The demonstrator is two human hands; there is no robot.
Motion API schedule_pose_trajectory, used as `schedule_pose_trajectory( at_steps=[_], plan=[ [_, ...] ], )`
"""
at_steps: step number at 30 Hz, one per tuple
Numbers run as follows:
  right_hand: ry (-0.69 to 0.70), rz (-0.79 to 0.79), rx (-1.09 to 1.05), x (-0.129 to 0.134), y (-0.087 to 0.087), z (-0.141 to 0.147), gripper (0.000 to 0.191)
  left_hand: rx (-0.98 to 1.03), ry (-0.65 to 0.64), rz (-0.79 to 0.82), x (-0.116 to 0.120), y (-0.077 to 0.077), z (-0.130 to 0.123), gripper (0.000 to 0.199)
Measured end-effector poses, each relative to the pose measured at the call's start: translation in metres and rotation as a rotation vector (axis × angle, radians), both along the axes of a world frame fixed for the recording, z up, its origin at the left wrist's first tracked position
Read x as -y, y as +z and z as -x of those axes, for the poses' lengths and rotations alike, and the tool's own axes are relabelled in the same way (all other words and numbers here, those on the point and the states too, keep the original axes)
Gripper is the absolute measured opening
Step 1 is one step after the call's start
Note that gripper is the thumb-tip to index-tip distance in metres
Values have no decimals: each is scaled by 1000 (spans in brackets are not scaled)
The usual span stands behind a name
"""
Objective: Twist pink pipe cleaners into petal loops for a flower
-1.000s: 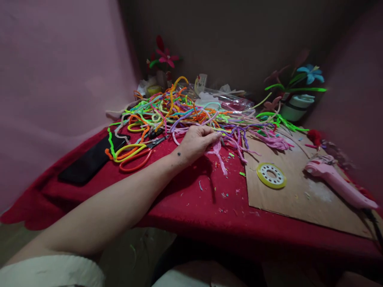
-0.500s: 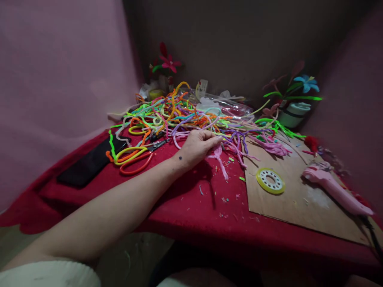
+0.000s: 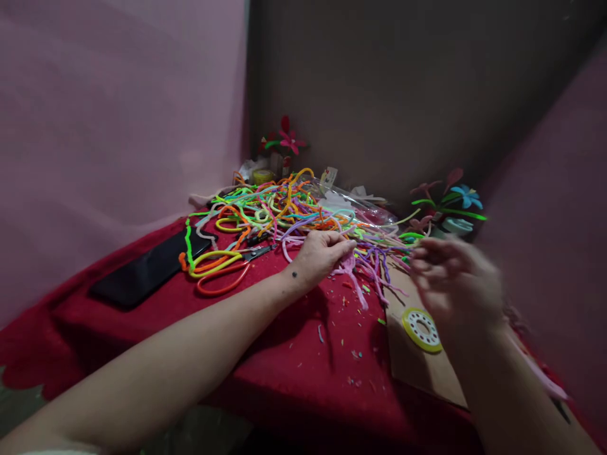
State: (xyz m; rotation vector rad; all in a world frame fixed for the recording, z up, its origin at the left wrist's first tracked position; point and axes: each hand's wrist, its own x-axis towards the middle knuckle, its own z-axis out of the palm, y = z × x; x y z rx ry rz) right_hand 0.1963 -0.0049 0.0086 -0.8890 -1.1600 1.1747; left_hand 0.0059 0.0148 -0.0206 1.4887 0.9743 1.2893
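Observation:
In the head view my left hand point(image 3: 324, 254) is closed, thumb and fingers pinched together in front of the pile. From its fingertips a pink pipe cleaner piece point(image 3: 351, 273) hangs, with strands pointing down; the pinched part is hidden. My right hand point(image 3: 458, 284) hovers over the cardboard, smeared by motion. Its fingers look curled, and whether anything is between them cannot be made out. Beyond both hands lies a tangled heap of colourful pipe cleaners point(image 3: 284, 205). Purple pipe cleaners point(image 3: 377, 262) lie between the hands.
Red-handled scissors point(image 3: 222, 284) and a black phone point(image 3: 147, 268) lie left on the red cloth point(image 3: 303, 373). A yellow tape roll point(image 3: 422, 330) rests on cardboard point(image 3: 403, 363). A pink tool point(image 3: 543, 376) is partly behind my right arm. Pipe cleaner flowers point(image 3: 467, 196) stand at the back.
My right hand has come into view from the right, over the cardboard. The view has tilted up, so things sit lower. My left hand keeps its pinch.

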Motion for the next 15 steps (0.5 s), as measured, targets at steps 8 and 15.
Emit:
schedule_pose_trajectory(
  at_steps=[8, 15],
  plan=[
    [367, 330, 114, -19, -18, 44, 18, -90, 50, -72, -1, -1, 1, 22],
    [297, 235, 221, -16, -32, 47, 24, -50, 2, 14, 0, -1, -1, 29]
  ],
)
